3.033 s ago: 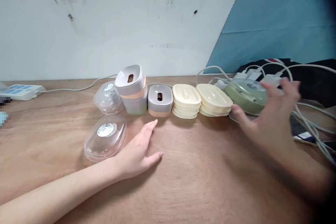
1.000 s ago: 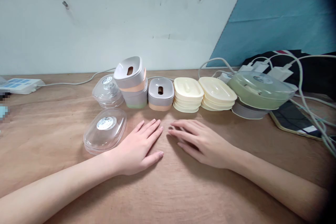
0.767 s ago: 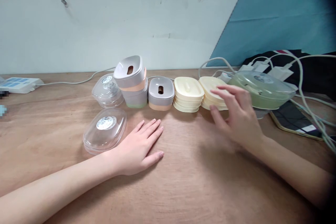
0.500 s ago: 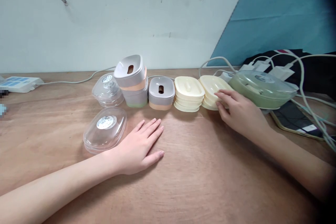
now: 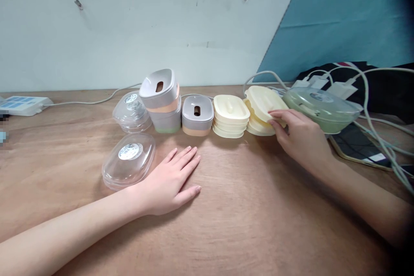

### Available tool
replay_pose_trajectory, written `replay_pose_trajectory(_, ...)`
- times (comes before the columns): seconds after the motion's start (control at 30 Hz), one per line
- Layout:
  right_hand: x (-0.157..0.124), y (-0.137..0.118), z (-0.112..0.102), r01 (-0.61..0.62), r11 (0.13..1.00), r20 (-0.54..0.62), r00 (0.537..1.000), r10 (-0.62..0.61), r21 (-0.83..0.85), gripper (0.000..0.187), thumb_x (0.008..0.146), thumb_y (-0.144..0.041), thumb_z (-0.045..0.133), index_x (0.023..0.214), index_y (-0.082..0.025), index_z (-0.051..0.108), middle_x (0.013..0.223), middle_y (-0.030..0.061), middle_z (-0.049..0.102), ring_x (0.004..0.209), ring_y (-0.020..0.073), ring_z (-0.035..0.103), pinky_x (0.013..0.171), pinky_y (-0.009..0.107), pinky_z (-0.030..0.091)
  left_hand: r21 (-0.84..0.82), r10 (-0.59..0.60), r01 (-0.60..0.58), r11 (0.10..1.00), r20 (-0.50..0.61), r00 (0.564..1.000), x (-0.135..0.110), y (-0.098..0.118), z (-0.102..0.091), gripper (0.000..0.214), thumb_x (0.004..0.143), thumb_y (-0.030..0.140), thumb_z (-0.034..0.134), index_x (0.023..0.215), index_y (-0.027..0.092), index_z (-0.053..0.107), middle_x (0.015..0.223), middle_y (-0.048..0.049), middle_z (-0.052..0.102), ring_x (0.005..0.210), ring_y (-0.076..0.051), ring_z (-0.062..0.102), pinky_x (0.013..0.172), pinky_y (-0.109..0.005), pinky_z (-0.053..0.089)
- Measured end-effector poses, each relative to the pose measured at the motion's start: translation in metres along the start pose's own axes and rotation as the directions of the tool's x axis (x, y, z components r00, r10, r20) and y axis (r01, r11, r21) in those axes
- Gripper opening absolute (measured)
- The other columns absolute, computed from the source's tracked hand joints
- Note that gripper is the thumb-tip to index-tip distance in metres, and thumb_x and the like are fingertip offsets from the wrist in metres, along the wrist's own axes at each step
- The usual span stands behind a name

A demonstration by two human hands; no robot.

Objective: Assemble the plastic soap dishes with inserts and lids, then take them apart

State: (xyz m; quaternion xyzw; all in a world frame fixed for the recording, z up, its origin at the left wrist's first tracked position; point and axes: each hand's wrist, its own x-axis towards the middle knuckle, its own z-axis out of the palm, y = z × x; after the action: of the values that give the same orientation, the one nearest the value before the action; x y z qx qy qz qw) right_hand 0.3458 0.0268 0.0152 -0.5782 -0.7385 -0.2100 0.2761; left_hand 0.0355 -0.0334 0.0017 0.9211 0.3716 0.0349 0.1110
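Note:
Between thumb and fingers, my right hand [image 5: 299, 136] pinches the edge of a pale yellow plastic lid [image 5: 265, 101]. That lid is tilted, its far side raised off the small stack of yellow lids [image 5: 259, 129] beneath. Left of it stands another stack of yellow lids [image 5: 231, 114]. My left hand [image 5: 173, 181] lies flat on the table with its fingers spread, holding nothing. Its wrist is next to a clear plastic cover [image 5: 129, 161] with a white round label.
Grey boxes with slotted tops [image 5: 161, 99] stand piled at the middle back, beside a lower grey box [image 5: 197, 114]. More clear covers [image 5: 132, 112] sit behind. To the right are a green container [image 5: 323, 110], a phone [image 5: 359, 146] and white cables [image 5: 367, 90]. A power strip [image 5: 26, 105] lies far left.
My right hand has taken hold of the top yellow lid and lifted it, tilting it off its stack. The left hand stays in place on the table.

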Motion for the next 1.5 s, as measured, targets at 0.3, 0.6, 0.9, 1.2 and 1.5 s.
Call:
replay_pose_trajectory(0.3, -0.008, -0.031, -0.023, 0.46, 0.842, -0.187, 0.887, -0.422, 0.282, 0.019, 0.084, -0.013, 0.05, 0.098, -0.023, 0.056, 0.106, 0.0053, 0.067, 0.109, 0.02, 0.058, 0.106, 0.046, 0.033, -0.183, -0.103, -0.006, 0.983, -0.575, 0.812, -0.006, 0.001, 0.001, 0.067, 0.087, 0.028, 0.045, 0.141, 0.022, 0.006, 0.15, -0.0121, 0.01, 0.138, -0.027, 0.012, 0.111, -0.047, 0.021)
replay_pose_trajectory(0.6, -0.02, -0.056, -0.013, 0.558, 0.493, 0.077, 0.606, -0.792, 0.667, 0.027, 0.087, -0.011, 0.044, 0.11, -0.019, 0.057, 0.116, 0.0062, 0.064, 0.122, 0.0174, 0.046, 0.102, 0.038, 0.04, -0.148, -0.035, -0.043, 0.988, -0.485, 0.874, -0.002, 0.001, -0.001, 0.06, 0.085, 0.034, 0.051, 0.136, 0.02, 0.023, 0.142, -0.015, 0.03, 0.133, -0.03, 0.027, 0.106, -0.048, 0.029)
replay_pose_trajectory(0.9, -0.027, -0.051, -0.005, 0.239, 0.712, 0.425, 0.663, -0.617, 0.66, 0.069, 0.083, -0.039, 0.055, 0.14, -0.019, 0.022, 0.145, 0.0167, 0.029, 0.131, 0.0259, 0.034, 0.102, 0.044, 0.039, -0.097, -0.105, 0.084, 0.992, -0.236, 0.966, 0.0, 0.0, 0.004, 0.079, 0.08, 0.045, 0.056, 0.14, 0.011, 0.018, 0.145, -0.0201, 0.023, 0.134, -0.032, 0.021, 0.106, -0.049, 0.029)
replay_pose_trajectory(1.2, -0.027, -0.051, -0.003, 0.301, 0.721, 0.392, 0.677, -0.623, 0.624, 0.063, 0.085, -0.036, 0.051, 0.138, -0.017, 0.025, 0.139, 0.017, 0.039, 0.126, 0.0258, 0.041, 0.098, 0.044, 0.042, -0.102, -0.119, 0.098, 0.99, -0.223, 0.968, 0.0, -0.001, 0.005, 0.081, 0.078, 0.047, 0.058, 0.139, 0.007, 0.023, 0.139, -0.0222, 0.031, 0.129, -0.033, 0.028, 0.104, -0.049, 0.031)
replay_pose_trajectory(1.5, 0.001, -0.069, -0.015, 0.472, 0.766, -0.074, 0.867, -0.492, 0.436, 0.046, 0.083, -0.009, 0.045, 0.127, -0.02, 0.038, 0.126, 0.0161, 0.046, 0.125, 0.0254, 0.04, 0.099, 0.046, 0.039, -0.105, -0.135, 0.114, 0.988, -0.224, 0.965, 0.0, 0.0, 0.005, 0.074, 0.081, 0.045, 0.054, 0.138, 0.011, 0.022, 0.14, -0.0218, 0.029, 0.13, -0.033, 0.029, 0.103, -0.05, 0.031)
